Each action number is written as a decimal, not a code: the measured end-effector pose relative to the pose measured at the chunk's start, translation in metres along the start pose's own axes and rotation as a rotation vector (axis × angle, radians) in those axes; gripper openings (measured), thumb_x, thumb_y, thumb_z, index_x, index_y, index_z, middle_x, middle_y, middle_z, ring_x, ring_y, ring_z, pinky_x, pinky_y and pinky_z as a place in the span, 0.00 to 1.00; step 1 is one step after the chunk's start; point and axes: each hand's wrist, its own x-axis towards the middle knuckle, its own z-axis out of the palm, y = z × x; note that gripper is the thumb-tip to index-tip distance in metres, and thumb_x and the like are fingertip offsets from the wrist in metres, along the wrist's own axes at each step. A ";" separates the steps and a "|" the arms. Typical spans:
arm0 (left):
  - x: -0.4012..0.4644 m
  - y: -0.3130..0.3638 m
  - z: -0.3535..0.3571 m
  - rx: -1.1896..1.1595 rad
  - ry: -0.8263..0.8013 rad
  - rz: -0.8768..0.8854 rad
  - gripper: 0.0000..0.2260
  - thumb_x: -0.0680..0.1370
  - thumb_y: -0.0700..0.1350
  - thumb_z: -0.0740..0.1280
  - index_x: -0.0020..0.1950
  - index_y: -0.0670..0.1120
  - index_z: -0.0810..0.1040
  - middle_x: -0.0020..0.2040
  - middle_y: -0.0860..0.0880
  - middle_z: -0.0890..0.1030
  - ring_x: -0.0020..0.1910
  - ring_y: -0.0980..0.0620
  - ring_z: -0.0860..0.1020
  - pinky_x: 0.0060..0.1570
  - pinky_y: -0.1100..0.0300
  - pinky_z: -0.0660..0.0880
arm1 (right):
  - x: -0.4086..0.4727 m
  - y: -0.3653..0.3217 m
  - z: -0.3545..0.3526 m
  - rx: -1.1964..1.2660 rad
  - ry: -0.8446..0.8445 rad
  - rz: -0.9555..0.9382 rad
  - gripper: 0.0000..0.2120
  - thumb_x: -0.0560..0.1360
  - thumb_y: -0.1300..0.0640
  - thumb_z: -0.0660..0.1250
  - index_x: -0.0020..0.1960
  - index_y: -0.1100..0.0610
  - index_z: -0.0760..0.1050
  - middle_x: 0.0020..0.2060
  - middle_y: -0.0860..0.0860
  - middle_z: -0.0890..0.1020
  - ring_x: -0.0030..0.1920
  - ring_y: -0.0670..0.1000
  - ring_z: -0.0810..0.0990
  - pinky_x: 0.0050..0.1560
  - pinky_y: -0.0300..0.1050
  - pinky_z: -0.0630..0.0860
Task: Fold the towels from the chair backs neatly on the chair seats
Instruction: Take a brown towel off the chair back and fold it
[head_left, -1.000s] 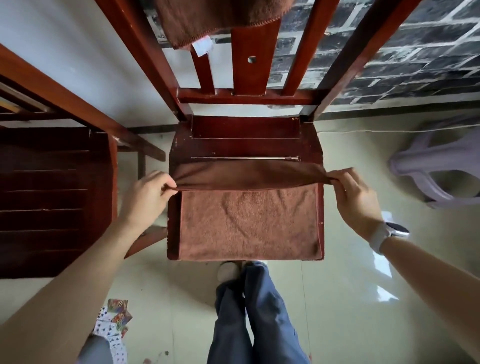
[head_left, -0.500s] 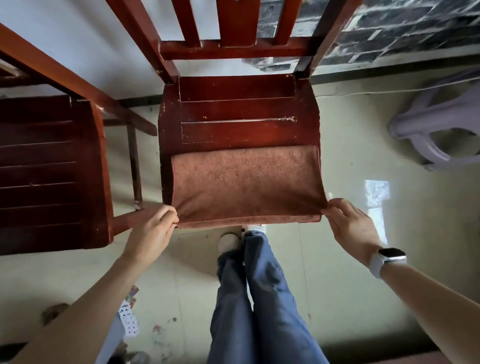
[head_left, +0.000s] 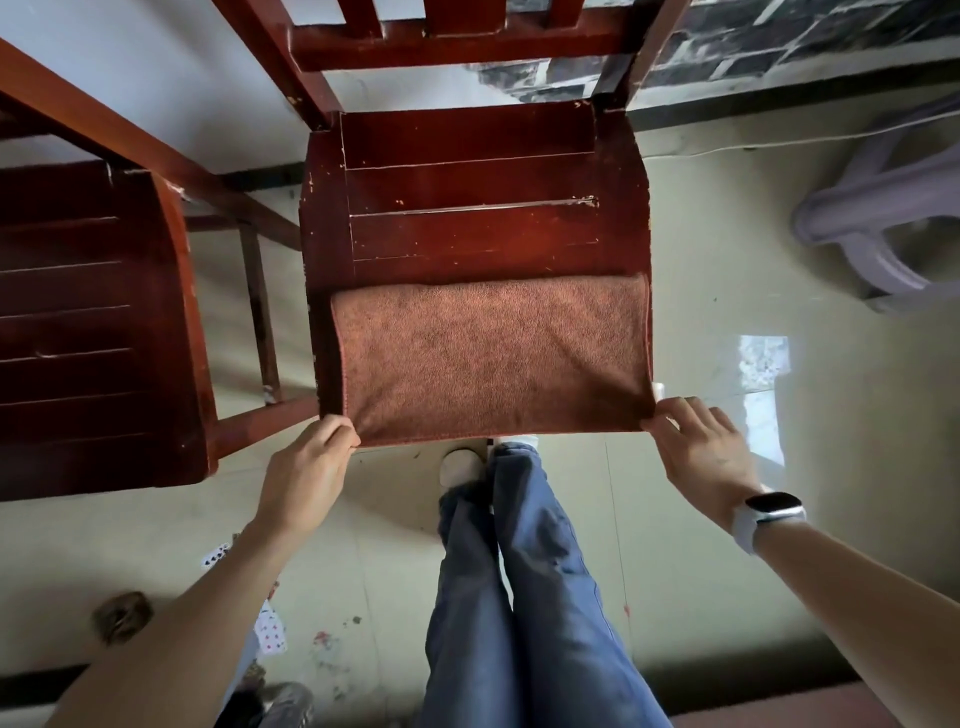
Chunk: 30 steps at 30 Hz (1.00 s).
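— Two chairs, then? What sits on each?

— Two wooden ones. On the left, a dark red slatted chair seat (head_left: 78, 322) with nothing lying on the part in view. In the middle, the second chair seat (head_left: 467, 192), same red wood with chipped edges; its front half carries a brown towel (head_left: 488, 358), folded flat, the fold line running across the seat and the loose edges lined up along the front rim.

— And the room around it?

— A pale, glossy floor (head_left: 727, 270) with a bright window reflection to the right. Playing cards (head_left: 270, 631) lie scattered on it at lower left. A white wall stands behind the chairs, with dark brick-pattern covering at upper right, and a pale plastic chair (head_left: 883, 218) sits at the far right. The person's legs in blue jeans (head_left: 524, 597) stand just before the seat.

— Where is the towel against the fingers?

— The left hand (head_left: 306, 473) has its fingers (head_left: 337, 428) curled at the towel's near left corner, pinching it at the seat's front edge. The right hand (head_left: 701, 452), a watch (head_left: 769, 514) on its wrist, has its fingers (head_left: 670, 415) bent at the near right corner, gripping it there. The towel stretches flat between both hands.
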 end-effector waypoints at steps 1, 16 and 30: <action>0.001 0.001 0.004 0.016 -0.004 -0.004 0.06 0.66 0.34 0.73 0.37 0.42 0.78 0.41 0.48 0.81 0.33 0.49 0.80 0.20 0.62 0.71 | 0.000 0.001 0.003 -0.008 -0.009 0.009 0.16 0.54 0.74 0.76 0.38 0.62 0.80 0.36 0.58 0.81 0.34 0.60 0.80 0.32 0.49 0.76; 0.056 0.062 0.013 0.038 -0.100 -0.122 0.26 0.75 0.57 0.56 0.71 0.49 0.64 0.73 0.41 0.61 0.72 0.39 0.59 0.68 0.38 0.55 | 0.054 -0.046 0.014 -0.045 -0.115 -0.109 0.21 0.71 0.56 0.61 0.64 0.56 0.73 0.64 0.59 0.74 0.64 0.62 0.72 0.64 0.71 0.61; 0.115 0.028 0.064 0.169 -0.032 -0.108 0.34 0.72 0.70 0.48 0.74 0.58 0.46 0.76 0.46 0.47 0.75 0.41 0.46 0.68 0.35 0.44 | 0.122 -0.033 0.067 -0.144 -0.103 -0.045 0.27 0.75 0.40 0.52 0.73 0.43 0.54 0.73 0.55 0.61 0.73 0.59 0.57 0.69 0.68 0.49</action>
